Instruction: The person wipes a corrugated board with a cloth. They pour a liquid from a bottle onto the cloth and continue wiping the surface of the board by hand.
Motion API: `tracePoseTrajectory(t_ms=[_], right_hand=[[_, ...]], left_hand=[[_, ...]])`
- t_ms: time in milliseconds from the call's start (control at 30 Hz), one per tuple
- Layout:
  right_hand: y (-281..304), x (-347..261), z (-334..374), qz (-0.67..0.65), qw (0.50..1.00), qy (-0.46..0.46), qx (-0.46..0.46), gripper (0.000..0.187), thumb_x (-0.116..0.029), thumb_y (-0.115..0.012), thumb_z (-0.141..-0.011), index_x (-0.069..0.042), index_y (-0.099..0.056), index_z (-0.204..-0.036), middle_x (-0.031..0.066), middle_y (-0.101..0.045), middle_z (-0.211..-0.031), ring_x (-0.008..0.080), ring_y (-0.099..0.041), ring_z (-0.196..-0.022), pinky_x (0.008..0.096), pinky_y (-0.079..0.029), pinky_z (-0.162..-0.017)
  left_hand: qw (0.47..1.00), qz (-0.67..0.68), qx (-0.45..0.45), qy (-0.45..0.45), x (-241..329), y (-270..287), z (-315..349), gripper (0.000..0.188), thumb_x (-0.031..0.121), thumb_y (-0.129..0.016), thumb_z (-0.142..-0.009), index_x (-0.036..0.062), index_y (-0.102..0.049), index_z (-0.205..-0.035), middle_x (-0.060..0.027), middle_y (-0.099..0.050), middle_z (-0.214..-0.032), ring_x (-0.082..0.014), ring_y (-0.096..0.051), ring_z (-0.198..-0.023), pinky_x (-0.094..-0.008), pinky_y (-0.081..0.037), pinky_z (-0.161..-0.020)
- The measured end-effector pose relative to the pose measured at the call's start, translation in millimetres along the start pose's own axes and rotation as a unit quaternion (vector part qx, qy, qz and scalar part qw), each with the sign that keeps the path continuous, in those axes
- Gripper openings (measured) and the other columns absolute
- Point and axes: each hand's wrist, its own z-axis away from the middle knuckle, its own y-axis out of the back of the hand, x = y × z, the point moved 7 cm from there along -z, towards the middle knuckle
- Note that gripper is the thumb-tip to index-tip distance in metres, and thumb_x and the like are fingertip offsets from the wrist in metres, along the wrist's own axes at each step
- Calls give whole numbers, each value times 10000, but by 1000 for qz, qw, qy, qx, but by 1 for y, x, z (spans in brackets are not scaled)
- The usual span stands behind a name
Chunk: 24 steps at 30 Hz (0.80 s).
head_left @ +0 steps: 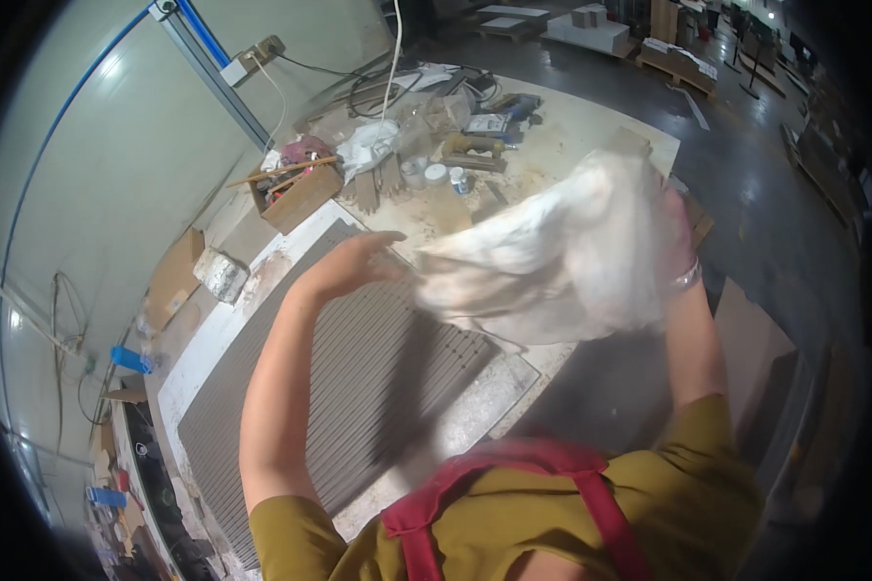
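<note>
A crumpled white cloth (572,261) hangs in the air in front of me, smeared by motion. My right hand (680,237) grips its right side; the fingers are blurred and partly hidden by the fabric. My left hand (358,263) is at the cloth's left edge, its fingers stretched out and apart, with nothing seen in them. Below my left arm lies a large grey panel with narrow parallel grooves (349,358). The cloth and a dark shadow cover part of its right side.
Beyond the panel, a wooden box of tools (300,198), small bottles (437,176), a yellowish power tool (475,145) and cables crowd the worktable (572,121). A whitish block (221,274) sits by the panel's far left corner. Stacked pallets (678,63) stand on the floor at far right.
</note>
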Motion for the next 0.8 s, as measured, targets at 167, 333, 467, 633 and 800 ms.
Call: tracePoseTrajectory(t_ms=[167,333,467,633,800], right_hand=[[-29,-5,-7,10,991,117,-71,299,-237,-467,-975,-28,-571,-1163,108,-640,-1106,208,-628,-995,351,-507,-897],[-102,41,2,-164,974,59,-143,316,-241,-464,-963,-17,-586,-1149,117,-646,-1064,225,-629,-967,337,-510,-885],[6,45,-8,258,956,139,-24,380,-236,-466,-954,-5,-529,-1249,136,-596,-1190,226,-584,-1052,336,-477,-906],[141,64,0,347,927,-138,-10,565,-407,-540,-910,-78,-449,-1360,84,-455,-1384,191,-426,-1267,341,-345,-1022],[125,126,20,182,969,-134,-102,616,-434,-474,-928,-84,-348,-1420,82,-379,-1440,207,-360,-1321,360,-302,-1077]], left_hand=[[947,313,59,-38,0,-39,-27,703,396,-555,-922,89,-231,-1465,-153,-340,-1464,-262,-412,-1281,-382,-330,-1069],[733,667,-127,39,45,-194,-60,577,416,-511,-933,35,-420,-1357,-107,-484,-1356,-233,-487,-1213,-404,-437,-968],[644,756,89,-71,68,-162,-58,355,259,-511,-943,30,-535,-1214,-104,-631,-1102,-220,-627,-972,-364,-508,-880],[622,768,148,-49,50,-81,-43,317,296,-533,-933,20,-580,-1082,-103,-634,-1040,-211,-613,-946,-325,-489,-852],[622,778,60,-65,107,-91,-51,528,435,-521,-932,-18,-542,-1201,-137,-557,-1243,-203,-485,-1164,-330,-352,-1005]])
